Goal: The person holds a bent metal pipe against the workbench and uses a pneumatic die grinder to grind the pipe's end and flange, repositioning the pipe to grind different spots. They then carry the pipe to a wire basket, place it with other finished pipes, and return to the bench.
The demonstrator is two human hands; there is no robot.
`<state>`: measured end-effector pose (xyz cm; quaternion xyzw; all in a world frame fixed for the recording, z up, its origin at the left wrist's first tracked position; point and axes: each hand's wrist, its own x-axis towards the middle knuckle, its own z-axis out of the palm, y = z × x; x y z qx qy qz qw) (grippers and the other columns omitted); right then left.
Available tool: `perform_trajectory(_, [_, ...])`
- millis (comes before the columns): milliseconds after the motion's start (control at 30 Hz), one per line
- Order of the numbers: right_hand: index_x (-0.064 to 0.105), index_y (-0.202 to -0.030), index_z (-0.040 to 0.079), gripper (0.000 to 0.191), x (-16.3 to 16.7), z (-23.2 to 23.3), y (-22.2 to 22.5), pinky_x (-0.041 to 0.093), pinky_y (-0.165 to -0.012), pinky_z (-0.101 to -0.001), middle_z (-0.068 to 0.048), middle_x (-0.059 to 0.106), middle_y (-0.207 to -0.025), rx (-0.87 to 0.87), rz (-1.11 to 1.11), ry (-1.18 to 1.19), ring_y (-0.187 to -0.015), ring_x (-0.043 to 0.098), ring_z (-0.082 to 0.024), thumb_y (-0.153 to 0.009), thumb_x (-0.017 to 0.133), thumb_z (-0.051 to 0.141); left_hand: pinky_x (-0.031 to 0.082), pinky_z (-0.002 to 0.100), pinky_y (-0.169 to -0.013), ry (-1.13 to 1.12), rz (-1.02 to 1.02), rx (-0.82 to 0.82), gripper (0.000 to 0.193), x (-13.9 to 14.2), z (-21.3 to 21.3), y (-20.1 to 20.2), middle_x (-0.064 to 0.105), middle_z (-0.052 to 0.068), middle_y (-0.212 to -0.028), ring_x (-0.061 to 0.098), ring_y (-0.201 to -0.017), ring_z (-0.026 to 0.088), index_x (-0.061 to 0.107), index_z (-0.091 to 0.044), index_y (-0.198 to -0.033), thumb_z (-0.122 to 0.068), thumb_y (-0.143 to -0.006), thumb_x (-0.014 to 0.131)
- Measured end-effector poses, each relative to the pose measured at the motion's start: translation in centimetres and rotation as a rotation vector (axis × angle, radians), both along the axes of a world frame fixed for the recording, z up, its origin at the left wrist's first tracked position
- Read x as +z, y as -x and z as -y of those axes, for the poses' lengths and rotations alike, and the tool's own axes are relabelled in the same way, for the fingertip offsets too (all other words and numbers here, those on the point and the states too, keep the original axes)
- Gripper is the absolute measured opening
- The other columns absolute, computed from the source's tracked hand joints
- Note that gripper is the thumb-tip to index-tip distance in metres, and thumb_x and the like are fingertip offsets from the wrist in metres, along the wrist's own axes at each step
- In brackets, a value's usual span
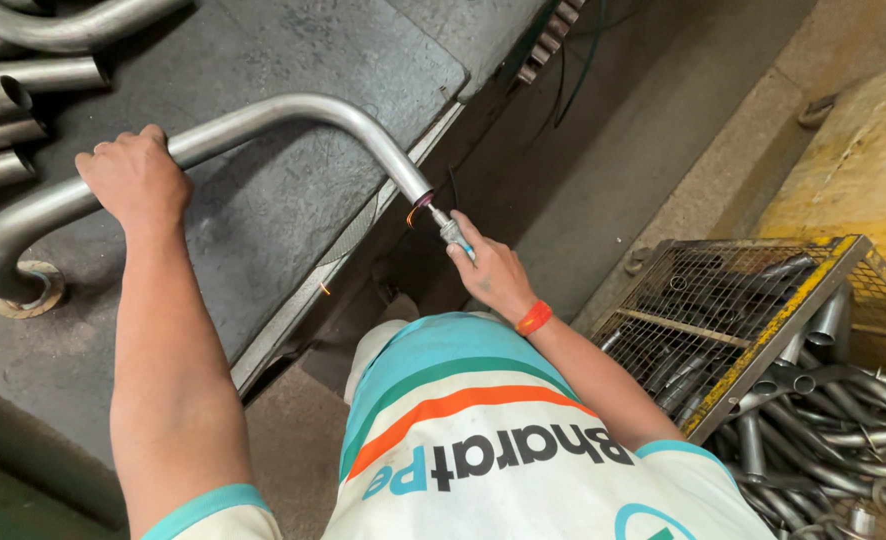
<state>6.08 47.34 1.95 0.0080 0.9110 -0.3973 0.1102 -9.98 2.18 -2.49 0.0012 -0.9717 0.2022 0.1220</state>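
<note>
Left hand: the left hand (135,178) is clamped down over the bent steel tube (263,118), fingers wrapped across it, pinning it to the dark workbench (293,210).
Right hand: the right hand (491,272) is closed round a slim pencil-type grinding tool (447,228), an orange band at the wrist.
Tube position: the tube lies flat on the bench; its open end (419,194) pokes just past the bench edge, toward the person's body.
Long axis: from a tight U-bend at the far left, the tube runs up and right under the left hand, curves over at the top, then drops down-right to the open mouth.
Which hand is nearer: the right hand sits just beside the mouth, tool tip at the opening; the left hand is well along the tube, away from that end.
Contact point: sparks show at the rim and lower down by the bench edge; whether the tip is inside the bore or on the lip is hard to tell from here.
Tube look: bare grey metal, smooth, dull sheen, round section, no paint.
Nearby: more cut tubes (3,110) stacked at the bench's top left; a yellow-framed wire-mesh crate (753,320) at lower right, with a heap of similar bent pieces (823,440) beside it.
</note>
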Motion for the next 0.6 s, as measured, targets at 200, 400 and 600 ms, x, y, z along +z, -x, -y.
perform_trajectory(200, [0.045,-0.153,0.020,0.056,0.49,0.28,0.08,0.053,-0.081,-0.0481,-0.022,0.073,-0.098,-0.007,0.086,0.032,-0.091,0.069,-0.043,-0.099,0.056,0.033,0.042,0.042,-0.078,0.008,-0.011,-0.005,0.008,0.10,-0.29,-0.11,0.070,0.006,-0.080,0.067,-0.082,0.027,0.071,-0.018,-0.086,-0.011,-0.081,0.071])
perform_trajectory(400, [0.046,-0.152,0.021,0.055,0.30,0.15,-0.10,0.054,-0.081,-0.0475,-0.021,0.073,-0.103,-0.015,-0.009,0.041,-0.095,0.069,-0.043,-0.099,0.057,0.033,0.041,0.042,-0.078,-0.023,-0.018,-0.016,0.013,0.22,-0.31,-0.26,0.069,0.006,-0.081,0.066,-0.084,0.028,0.070,-0.017,-0.085,-0.006,-0.078,0.069])
perform_trajectory(600, [0.045,-0.153,0.023,0.056,0.07,0.13,-0.02,0.054,-0.081,-0.0467,-0.022,0.073,-0.100,-0.025,0.102,0.049,-0.094,0.070,-0.043,-0.099,0.057,0.035,0.041,0.042,-0.078,-0.035,-0.007,-0.003,0.009,0.21,-0.35,-0.35,0.069,0.007,-0.081,0.066,-0.083,0.029,0.070,-0.016,-0.084,-0.009,-0.079,0.070])
